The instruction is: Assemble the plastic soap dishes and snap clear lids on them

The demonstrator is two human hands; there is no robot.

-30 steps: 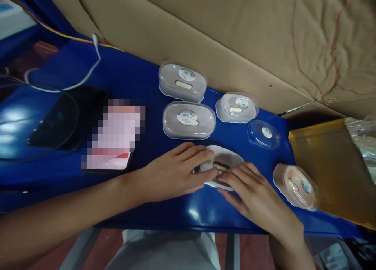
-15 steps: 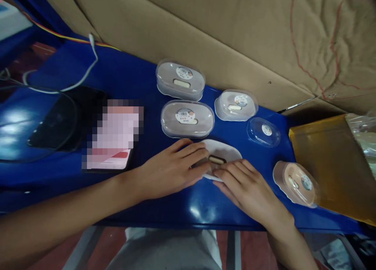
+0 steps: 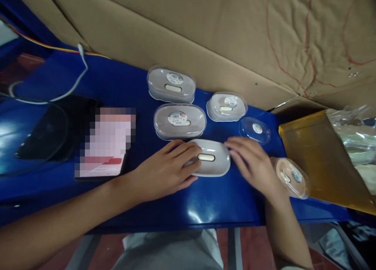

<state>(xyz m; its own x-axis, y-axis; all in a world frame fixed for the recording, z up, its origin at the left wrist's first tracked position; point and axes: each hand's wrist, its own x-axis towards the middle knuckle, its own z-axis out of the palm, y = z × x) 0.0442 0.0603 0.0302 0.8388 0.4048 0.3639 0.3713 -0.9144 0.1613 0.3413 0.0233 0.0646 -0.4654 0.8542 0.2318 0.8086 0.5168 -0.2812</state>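
A pale grey oval dish [image 3: 219, 166] with a cream oblong piece in its middle lies at the front of the blue table. My left hand [image 3: 170, 164] grips its left end, fingers over the rim. Just off the right end is my right hand [image 3: 251, 160], holding nothing, its fingers apart and slightly blurred. Beyond that hand lies a loose clear plastic lid [image 3: 254, 130] with a round label. Behind the dish sits a grey oval container [image 3: 192, 125] under a clear, labelled lid.
Two more lidded grey containers, one at the back [image 3: 185, 92] and a smaller one [image 3: 219, 103], stand near the cardboard wall. A pink lidded container [image 3: 290, 166] leans by a brown box [image 3: 311, 156] of plastic-wrapped items. A phone [image 3: 102, 144] and cables lie left.
My right hand has come off the dish and moved right, towards the clear lid. My left hand stays on the dish. The whole view has shifted slightly.
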